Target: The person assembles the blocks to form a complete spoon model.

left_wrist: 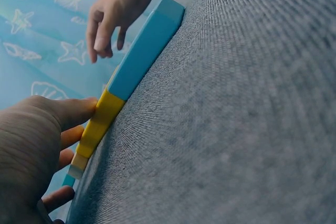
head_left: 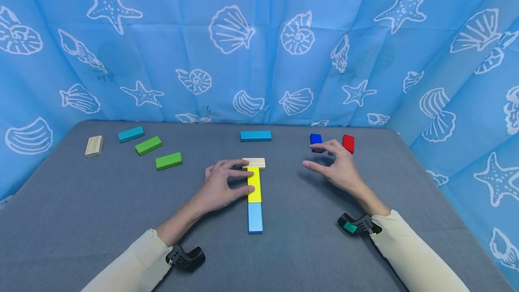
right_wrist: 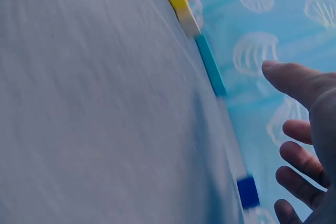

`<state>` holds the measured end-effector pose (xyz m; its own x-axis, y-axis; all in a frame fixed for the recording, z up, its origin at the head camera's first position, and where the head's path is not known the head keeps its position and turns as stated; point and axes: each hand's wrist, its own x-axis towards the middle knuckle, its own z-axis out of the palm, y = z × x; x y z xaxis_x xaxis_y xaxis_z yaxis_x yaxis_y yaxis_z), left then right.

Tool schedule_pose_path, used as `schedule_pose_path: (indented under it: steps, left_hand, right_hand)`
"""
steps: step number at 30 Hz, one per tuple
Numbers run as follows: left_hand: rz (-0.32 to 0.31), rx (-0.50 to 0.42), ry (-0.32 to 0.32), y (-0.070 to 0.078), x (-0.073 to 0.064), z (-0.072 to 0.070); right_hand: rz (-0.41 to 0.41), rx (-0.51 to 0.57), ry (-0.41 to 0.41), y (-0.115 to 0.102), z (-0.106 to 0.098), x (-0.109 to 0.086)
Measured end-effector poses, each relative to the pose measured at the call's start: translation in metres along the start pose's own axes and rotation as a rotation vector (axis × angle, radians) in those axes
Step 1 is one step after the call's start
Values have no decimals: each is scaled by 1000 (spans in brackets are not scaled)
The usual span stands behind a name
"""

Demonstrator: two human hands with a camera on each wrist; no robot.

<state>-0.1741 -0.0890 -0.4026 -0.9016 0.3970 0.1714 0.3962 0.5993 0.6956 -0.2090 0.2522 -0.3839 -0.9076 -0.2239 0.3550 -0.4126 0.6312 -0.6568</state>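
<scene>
My left hand (head_left: 220,186) touches the yellow block (head_left: 254,186), its thumb and a finger resting on it; another fingertip reaches the plain wooden block (head_left: 259,163). That wooden block lies crosswise at the far end of the yellow one. A light blue block (head_left: 255,218) meets the yellow block's near end, in line with it. In the left wrist view, the thumb lies against the yellow block (left_wrist: 100,121). My right hand (head_left: 340,168) holds nothing, raised over the table with thumb and fingers apart. Just beyond its fingers is a dark blue block (head_left: 316,139), partly hidden.
A red block (head_left: 348,143) lies behind the right hand. Farther back in the middle sits a teal block (head_left: 255,136). At the left are another teal block (head_left: 131,134), two green blocks (head_left: 169,161) and a wooden block (head_left: 94,146). A blue patterned curtain (head_left: 267,57) hangs behind the grey table.
</scene>
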Motion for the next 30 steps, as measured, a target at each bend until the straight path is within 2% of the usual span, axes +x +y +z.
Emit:
schedule_pose_path:
  steps: [7, 13, 20, 30]
  left_hand:
    - [4, -4, -1, -1, 0, 0]
    - [8, -11, -1, -1, 0, 0]
    - [12, -12, 1, -1, 0, 0]
    - [4, -16, -3, -1, -1, 0]
  right_hand:
    - [30, -81, 133, 25, -17, 5]
    - [83, -116, 194, 40, -30, 6]
    - [166, -158, 207, 52, -46, 2]
    - [261, -203, 143, 73, -54, -3]
